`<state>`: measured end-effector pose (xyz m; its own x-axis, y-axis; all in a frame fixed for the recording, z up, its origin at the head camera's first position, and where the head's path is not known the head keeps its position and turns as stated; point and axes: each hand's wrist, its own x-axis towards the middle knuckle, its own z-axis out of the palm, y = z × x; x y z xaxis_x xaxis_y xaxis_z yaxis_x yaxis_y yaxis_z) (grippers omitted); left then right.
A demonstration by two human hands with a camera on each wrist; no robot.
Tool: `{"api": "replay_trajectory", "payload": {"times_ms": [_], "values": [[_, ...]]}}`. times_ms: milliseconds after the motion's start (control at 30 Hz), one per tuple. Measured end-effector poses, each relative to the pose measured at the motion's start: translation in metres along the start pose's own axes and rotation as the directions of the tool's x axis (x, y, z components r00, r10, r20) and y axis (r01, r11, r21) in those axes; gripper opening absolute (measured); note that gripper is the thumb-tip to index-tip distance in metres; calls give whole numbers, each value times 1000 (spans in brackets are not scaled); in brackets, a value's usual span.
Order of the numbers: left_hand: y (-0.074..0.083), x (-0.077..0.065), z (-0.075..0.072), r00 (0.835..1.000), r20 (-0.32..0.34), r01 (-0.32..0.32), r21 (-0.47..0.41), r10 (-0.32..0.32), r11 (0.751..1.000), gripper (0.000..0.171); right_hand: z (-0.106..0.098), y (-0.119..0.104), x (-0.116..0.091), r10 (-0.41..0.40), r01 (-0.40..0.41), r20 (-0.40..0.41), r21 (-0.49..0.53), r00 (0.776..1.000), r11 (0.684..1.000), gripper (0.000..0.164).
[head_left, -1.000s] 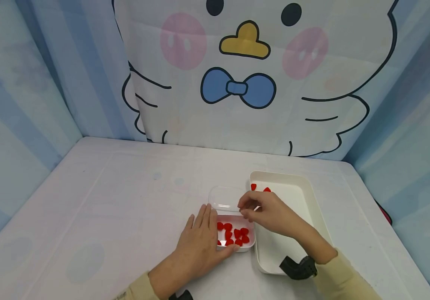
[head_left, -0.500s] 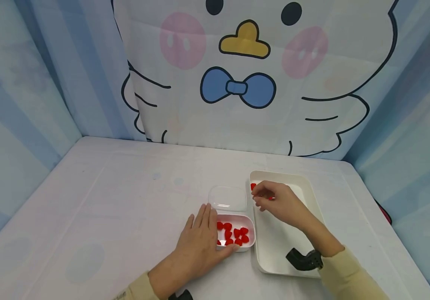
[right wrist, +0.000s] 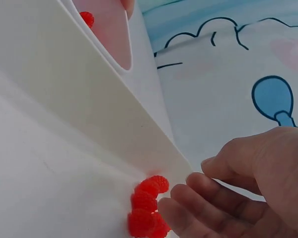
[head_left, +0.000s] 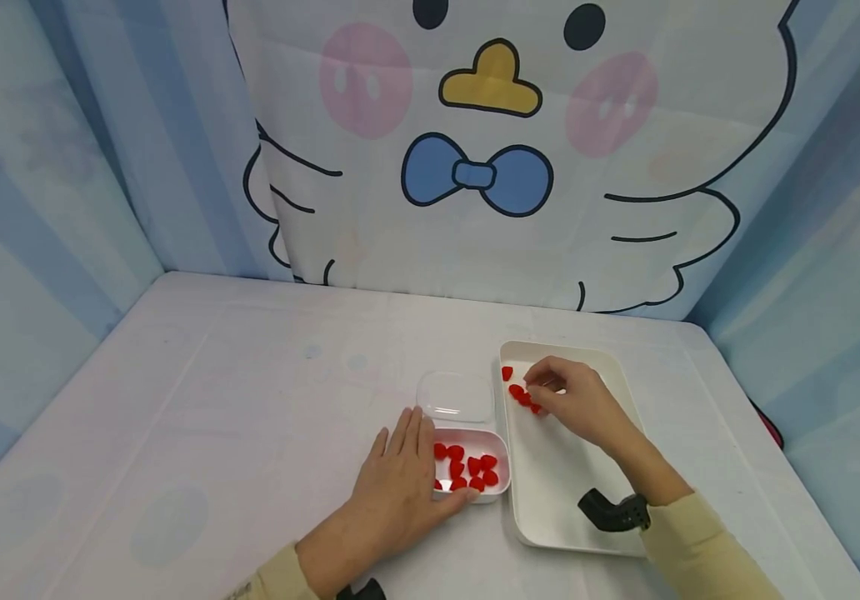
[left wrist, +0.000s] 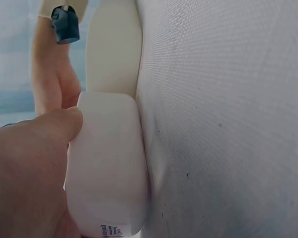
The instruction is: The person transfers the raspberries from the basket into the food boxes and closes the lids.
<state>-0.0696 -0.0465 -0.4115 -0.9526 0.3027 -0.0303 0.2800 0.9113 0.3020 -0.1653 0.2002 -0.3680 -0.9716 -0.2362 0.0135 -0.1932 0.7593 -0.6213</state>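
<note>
A small white box [head_left: 501, 460] with a pinkish inside holds several red raspberries [head_left: 475, 465]. My left hand [head_left: 400, 487] lies over its left end, fingers straight, with the thumb on the near rim; in the left wrist view that thumb [left wrist: 72, 121] touches the top edge of the box [left wrist: 107, 158]. Over the far left part of a white tray [head_left: 572, 483], my right hand [head_left: 576, 400] reaches down to a short row of raspberries [head_left: 523, 398]. In the right wrist view its fingertips [right wrist: 171, 213] are beside the bumpy raspberries [right wrist: 144, 201], thumb apart, nothing visibly held.
A clear plastic lid [head_left: 456, 396] lies just behind the box. One single raspberry [head_left: 507, 372] sits in the tray's far left corner. The box stands close against the tray's left wall. Printed cloth [head_left: 475, 242] hangs behind the white table [head_left: 212, 417].
My right hand has moved from above the box and lid rightward over the tray to the raspberries there. A row of raspberries now shows beside its fingertips. My left hand stays put.
</note>
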Motion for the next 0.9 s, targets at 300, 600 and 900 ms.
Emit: {"api": "replay_trajectory", "payload": {"times_ms": [300,600,900], "values": [[0,1,1,1000,12,8,-4,-8,1000,104,-1,8,2,91,-91,-15,1,996,996,19],[1,1,0,1000,4,1,-11,-1,1000,103,2,17,2,186,-185,16,-10,982,983,18],[0,0,0,1000,7,5,-13,-5,1000,103,6,24,4,178,-178,29,-19,984,984,17]]}}
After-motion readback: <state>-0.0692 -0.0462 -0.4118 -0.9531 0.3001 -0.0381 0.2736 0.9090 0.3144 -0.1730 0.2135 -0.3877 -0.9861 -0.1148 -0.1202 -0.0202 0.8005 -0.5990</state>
